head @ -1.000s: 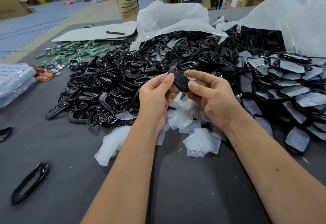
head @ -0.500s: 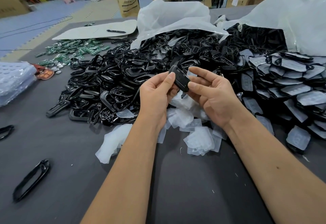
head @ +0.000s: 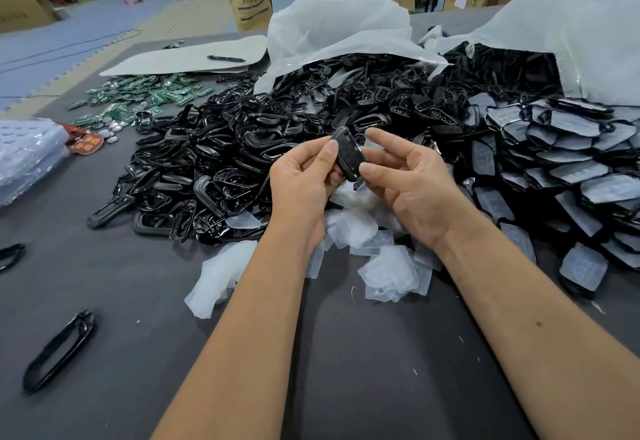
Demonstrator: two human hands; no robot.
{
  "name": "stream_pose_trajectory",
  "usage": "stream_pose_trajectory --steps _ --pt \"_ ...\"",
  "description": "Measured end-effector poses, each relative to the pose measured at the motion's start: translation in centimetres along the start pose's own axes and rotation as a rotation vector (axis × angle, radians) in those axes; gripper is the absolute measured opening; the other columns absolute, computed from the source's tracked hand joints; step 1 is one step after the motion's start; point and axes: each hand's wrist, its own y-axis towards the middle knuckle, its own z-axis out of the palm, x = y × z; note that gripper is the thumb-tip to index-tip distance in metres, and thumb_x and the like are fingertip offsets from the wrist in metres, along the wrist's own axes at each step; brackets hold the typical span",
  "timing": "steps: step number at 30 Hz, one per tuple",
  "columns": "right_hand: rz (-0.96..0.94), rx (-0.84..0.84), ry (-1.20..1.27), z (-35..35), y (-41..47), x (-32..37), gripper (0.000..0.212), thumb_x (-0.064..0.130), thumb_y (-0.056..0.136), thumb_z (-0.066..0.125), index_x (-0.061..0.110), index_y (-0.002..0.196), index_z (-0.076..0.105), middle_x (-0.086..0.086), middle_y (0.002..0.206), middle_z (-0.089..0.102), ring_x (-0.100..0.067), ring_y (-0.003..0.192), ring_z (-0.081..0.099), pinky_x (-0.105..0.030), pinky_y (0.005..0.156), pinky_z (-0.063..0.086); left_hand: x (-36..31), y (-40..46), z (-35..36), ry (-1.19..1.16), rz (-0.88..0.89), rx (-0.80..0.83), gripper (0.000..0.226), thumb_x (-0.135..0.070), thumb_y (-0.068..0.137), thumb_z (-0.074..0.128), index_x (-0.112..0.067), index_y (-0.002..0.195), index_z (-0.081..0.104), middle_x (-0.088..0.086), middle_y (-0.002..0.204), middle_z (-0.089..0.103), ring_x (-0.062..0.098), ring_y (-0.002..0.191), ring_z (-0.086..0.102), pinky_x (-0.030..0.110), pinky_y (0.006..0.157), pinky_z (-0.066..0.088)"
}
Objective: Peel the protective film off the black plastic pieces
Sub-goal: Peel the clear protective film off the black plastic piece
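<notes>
A dark grey bench fills the view. Across its far half spreads a heap of black plastic frames, spilling from a white plastic bag; a 2nd white bag lies at the far right. On the right sits a pile of film-covered black pieces, their tops pale and cloudy. At the left edge lies a stack of clear blister sheets, and beyond it a scatter of green circuit boards near a pale board with a pen on it. Just in front of the heap lies a litter of peeled film scraps. 1 loose black frame lies alone at the near left.

Above the scraps, the left hand and the right hand meet on 1 black plastic piece, held off the bench: the left thumb and fingers pinch its near edge, the right thumb presses its lower side, and the right index finger is raised beside its top.
</notes>
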Motion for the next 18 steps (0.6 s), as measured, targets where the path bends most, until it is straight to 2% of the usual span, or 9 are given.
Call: stream_pose_trajectory --steps 3,4,7,12,18 --pt "0.042 0.025 0.055 0.14 -0.02 0.2 0.05 -0.007 0.094 0.062 -0.003 0.143 0.053 -0.019 0.119 0.073 -0.02 0.099 0.074 -0.025 0.083 0.058 0.18 0.18 -0.04 0.057 0.011 0.03 0.014 -0.003 0.101 0.063 -0.001 0.108 0.075 0.009 0.086 0.073 0.008 0.062 0.056 0.017 0.059 0.05" --pt "0.047 0.026 0.07 0.11 -0.05 0.24 0.049 -0.007 0.095 0.061 -0.004 0.143 0.052 -0.022 0.12 0.071 -0.021 0.1 0.074 -0.027 0.084 0.059 0.25 0.17 -0.09 0.08 0.02 0.048 0.014 -0.004 0.101 0.064 -0.002 0.108 0.075 0.007 0.084 0.074 0.007 0.061 0.056 0.017 0.06 0.049" --pt "0.03 0.004 0.081 -0.06 -0.15 0.11 0.049 -0.012 0.094 0.06 -0.002 0.141 0.054 -0.015 0.107 0.073 -0.024 0.099 0.074 -0.032 0.09 0.06 0.41 0.16 -0.24 0.115 0.034 0.079 0.015 -0.005 0.1 0.065 -0.003 0.109 0.076 0.006 0.085 0.075 0.007 0.064 0.056 0.018 0.061 0.049" --pt "-0.012 0.033 0.087 -0.28 -0.28 0.08 0.052 -0.015 0.09 0.062 0.0 0.14 0.057 -0.008 0.092 0.075 -0.023 0.094 0.075 -0.028 0.087 0.059 0.37 0.11 -0.42 0.139 0.03 0.11 0.014 -0.007 0.101 0.064 -0.006 0.105 0.077 0.002 0.082 0.075 0.007 0.065 0.057 0.019 0.063 0.05" --pt "-0.054 0.065 0.115 -0.38 -0.36 0.32 0.062 -0.007 0.077 0.069 0.003 0.137 0.06 -0.007 0.087 0.075 -0.023 0.091 0.075 -0.033 0.092 0.06 0.0 -0.47 -0.34 0.121 -0.007 0.146 0.013 -0.012 0.103 0.063 -0.003 0.105 0.074 0.007 0.083 0.074 0.008 0.066 0.063 0.02 0.061 0.052"
